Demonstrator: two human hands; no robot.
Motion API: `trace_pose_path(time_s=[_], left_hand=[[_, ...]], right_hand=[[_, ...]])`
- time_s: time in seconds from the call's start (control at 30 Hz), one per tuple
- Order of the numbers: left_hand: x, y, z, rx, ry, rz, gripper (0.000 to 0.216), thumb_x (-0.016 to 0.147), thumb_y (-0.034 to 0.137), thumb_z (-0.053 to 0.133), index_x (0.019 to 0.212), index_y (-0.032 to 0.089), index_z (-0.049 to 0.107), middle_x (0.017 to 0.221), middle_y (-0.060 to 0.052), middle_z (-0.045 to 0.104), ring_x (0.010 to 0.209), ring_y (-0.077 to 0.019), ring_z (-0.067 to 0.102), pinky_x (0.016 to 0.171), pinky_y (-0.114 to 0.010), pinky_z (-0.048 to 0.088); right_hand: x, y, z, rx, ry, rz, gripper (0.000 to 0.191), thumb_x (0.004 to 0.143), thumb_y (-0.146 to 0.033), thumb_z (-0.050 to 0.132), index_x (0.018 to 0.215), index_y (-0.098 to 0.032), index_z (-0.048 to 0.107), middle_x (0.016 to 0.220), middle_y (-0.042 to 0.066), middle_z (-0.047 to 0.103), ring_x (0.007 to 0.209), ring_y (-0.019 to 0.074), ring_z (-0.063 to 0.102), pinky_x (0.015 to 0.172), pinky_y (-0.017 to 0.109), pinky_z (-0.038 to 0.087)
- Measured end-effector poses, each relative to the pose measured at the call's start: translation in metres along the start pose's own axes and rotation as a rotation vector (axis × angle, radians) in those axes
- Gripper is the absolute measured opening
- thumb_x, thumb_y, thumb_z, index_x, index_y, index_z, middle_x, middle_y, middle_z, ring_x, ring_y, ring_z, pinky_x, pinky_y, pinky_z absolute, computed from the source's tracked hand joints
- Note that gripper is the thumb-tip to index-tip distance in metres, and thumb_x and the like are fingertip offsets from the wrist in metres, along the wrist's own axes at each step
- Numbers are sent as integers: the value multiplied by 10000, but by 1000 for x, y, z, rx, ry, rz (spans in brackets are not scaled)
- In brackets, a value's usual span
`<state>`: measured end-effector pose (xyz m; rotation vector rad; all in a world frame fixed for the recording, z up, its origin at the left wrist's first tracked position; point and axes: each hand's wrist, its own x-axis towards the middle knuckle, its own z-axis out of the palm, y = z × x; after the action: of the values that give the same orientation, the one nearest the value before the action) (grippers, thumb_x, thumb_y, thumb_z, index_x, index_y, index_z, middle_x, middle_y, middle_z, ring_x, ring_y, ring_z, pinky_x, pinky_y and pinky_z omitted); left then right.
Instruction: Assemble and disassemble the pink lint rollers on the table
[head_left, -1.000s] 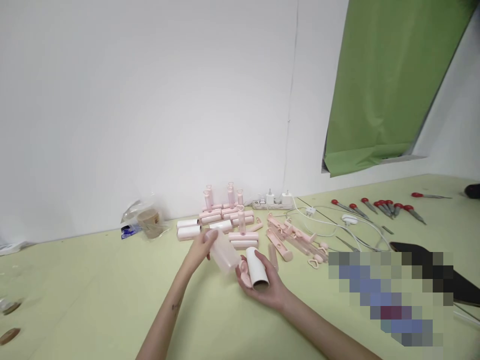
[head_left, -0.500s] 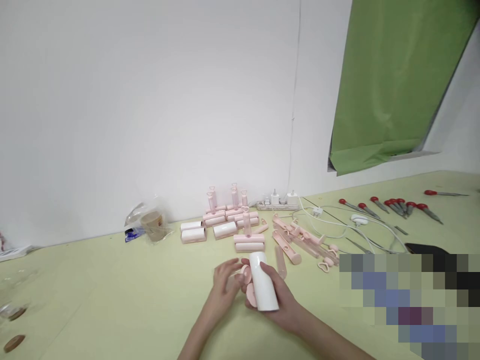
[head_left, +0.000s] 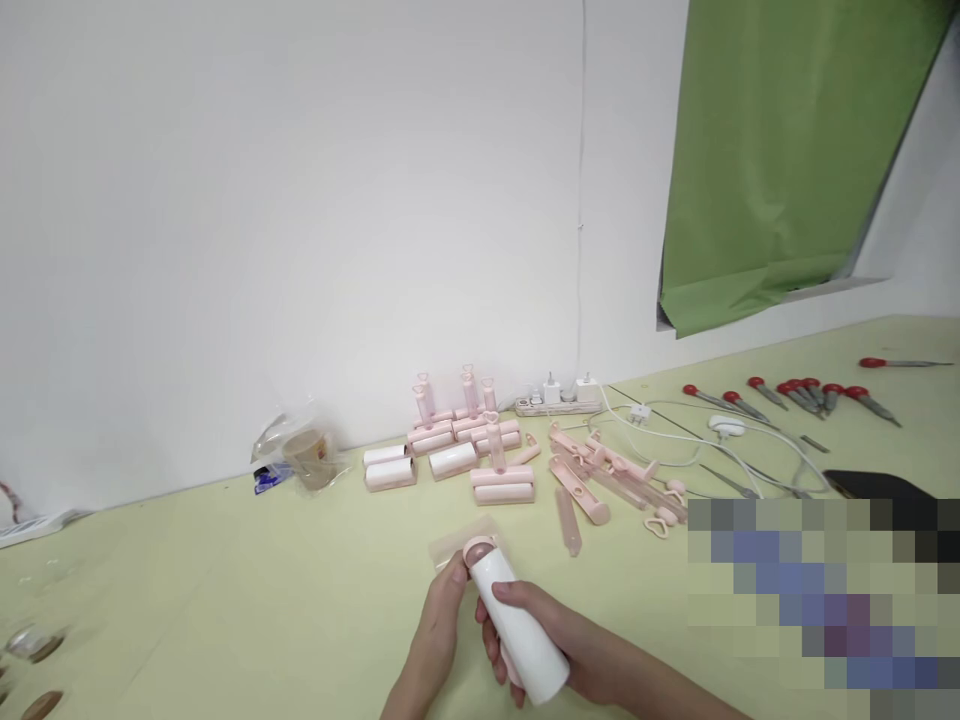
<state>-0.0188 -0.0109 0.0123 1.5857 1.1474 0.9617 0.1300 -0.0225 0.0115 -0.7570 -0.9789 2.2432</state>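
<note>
My right hand (head_left: 555, 650) is wrapped round a white roll (head_left: 517, 625) that has a pink end cap (head_left: 478, 551) at its far end. My left hand (head_left: 437, 640) lies against the left side of the same roll, fingers curled at it near the cap. A clear plastic cover (head_left: 456, 545) lies on the yellow-green table (head_left: 225, 600) just beyond the cap. Both hands are low in the view, close to me.
Against the wall stand several pink and white lint rollers (head_left: 457, 440); loose pink handles (head_left: 600, 475) lie to their right. A power strip (head_left: 556, 403) with white cables, several red-handled screwdrivers (head_left: 795, 395), a crumpled bag with a cup (head_left: 300, 455) and a black object (head_left: 877, 487) are also there.
The clear cover left my left hand and now lies on the table. Both hands drew the white roll nearer to me, and my left hand closed in on it beside the cap.
</note>
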Motion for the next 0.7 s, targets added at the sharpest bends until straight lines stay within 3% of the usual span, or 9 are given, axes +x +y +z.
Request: trace_pose_path(time_s=[0.1,0.37,0.57,0.7], left_hand=[[-2,4,1,-3,20,31,608,811,573,187,1097,176,548,789,-36,653,886,-222,573,828,-330,431],[-2,10,1,-226,11,40,426,795,435,421,1134,202,533,1128,-54,578,1079,-240,480,901,-320,391],[-1,9,-2,-53,10,169,375,814,406,377,1036,211,609,1115,-60,555,1077,-238,461,933,-347,353],[-1,9,0,-6,5,165,375,780,425,441,1050,219,600,1124,-65,536,1089,-241,447,908,-335,380]], right_hand=[[0,-2,-1,-26,2,16,360,759,-470,420,784,-133,543,600,14,544,507,112,537,418,224,444],[1,1,-4,-99,-7,-57,296,751,-429,475,791,-141,531,591,2,546,499,110,544,403,215,458],[3,5,-8,-92,-3,-73,280,757,-404,483,789,-132,539,578,2,543,494,111,547,393,216,462],[2,4,-8,-96,-10,-88,272,762,-391,482,791,-126,538,573,5,545,486,108,543,390,213,462]])
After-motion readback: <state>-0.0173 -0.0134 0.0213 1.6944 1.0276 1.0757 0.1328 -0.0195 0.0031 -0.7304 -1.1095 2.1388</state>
